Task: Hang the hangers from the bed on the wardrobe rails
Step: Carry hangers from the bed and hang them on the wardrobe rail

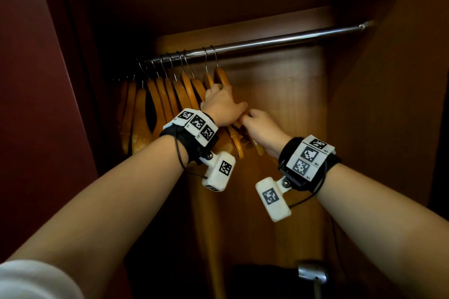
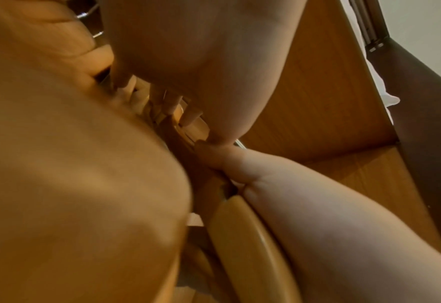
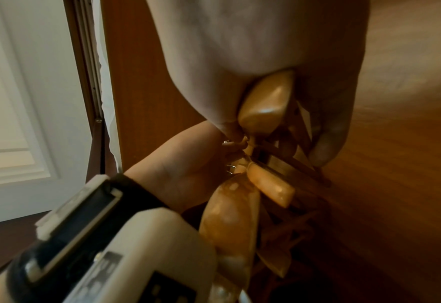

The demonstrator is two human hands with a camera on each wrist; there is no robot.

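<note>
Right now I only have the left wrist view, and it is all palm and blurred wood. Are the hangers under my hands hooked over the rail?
Observer: Yes. In the head view the two rightmost hangers have their hooks over the rail, and the left hand grips their wood just below the hooks.
Operator: Is there any room along the rail?
Observer: The other hangers crowd its left end; its right stretch carries no hooks.
Operator: And my right hand?
Observer: The right hand grips a lower arm of those rightmost hangers, next to the left hand.
</note>
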